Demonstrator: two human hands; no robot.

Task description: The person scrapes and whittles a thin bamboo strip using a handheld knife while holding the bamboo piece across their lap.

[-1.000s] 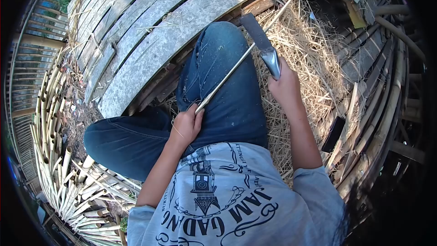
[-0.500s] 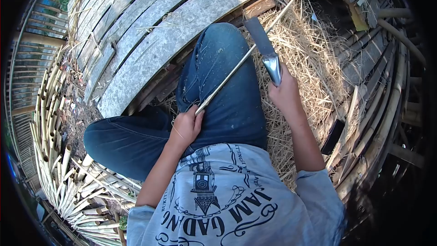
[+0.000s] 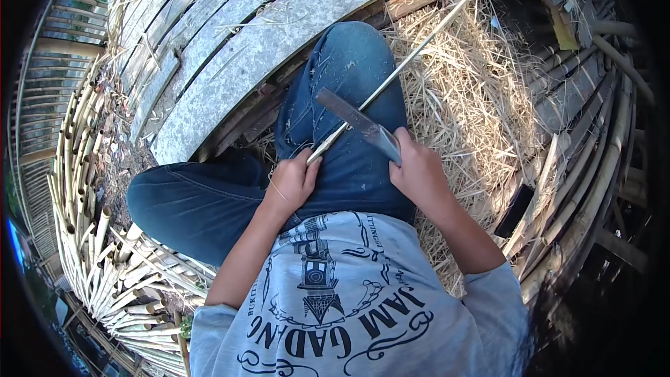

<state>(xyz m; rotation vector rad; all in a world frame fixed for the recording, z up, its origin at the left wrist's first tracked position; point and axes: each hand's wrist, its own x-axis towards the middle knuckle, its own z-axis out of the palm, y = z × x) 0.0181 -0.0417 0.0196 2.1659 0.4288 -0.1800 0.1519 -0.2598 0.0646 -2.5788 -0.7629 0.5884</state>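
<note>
My left hand is closed around the near end of a thin bamboo stick, which slants up and to the right across my raised knee. In my right hand is the metal handle of a broad-bladed knife. Its flat, square-tipped blade lies across the stick, a short way beyond my left hand. Whether the edge touches the stick I cannot tell. Both hands are above my lap, over blue jeans.
A weathered plank platform spreads ahead and to the left. Shavings cover the ground at right, with a dark oblong object beside them. Cut bamboo poles are stacked at left, and long bamboo lengths lie at far right.
The knife has come down and left along the stick toward my left hand, its blade swinging to point left. My left hand keeps its hold and has shifted slightly.
</note>
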